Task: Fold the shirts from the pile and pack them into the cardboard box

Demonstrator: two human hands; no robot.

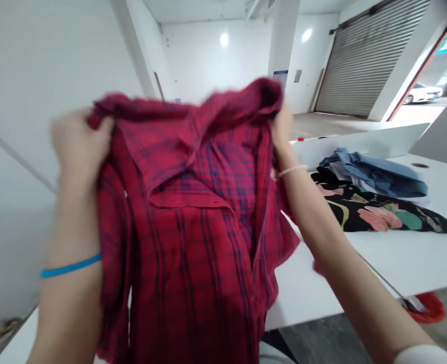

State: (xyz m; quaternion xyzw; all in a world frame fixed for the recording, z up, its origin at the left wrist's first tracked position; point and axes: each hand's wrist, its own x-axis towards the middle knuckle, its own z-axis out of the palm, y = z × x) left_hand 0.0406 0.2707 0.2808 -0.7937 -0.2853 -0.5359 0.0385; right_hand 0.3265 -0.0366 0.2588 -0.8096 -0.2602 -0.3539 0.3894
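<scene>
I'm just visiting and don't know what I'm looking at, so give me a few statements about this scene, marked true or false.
1. The left hand and right hand both grip the red plaid shirt. True.
2. The blue band is worn on the right arm. False: the blue band is on the left arm.
3. A blue garment lies higher than the black floral cloth in the pile. True.
4. The roller shutter is fully raised. False: the roller shutter is down.

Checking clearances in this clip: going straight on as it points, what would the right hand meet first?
The red plaid shirt, which the right hand grips; past it, the way looks free toward the back wall, though depth is unclear.
</scene>
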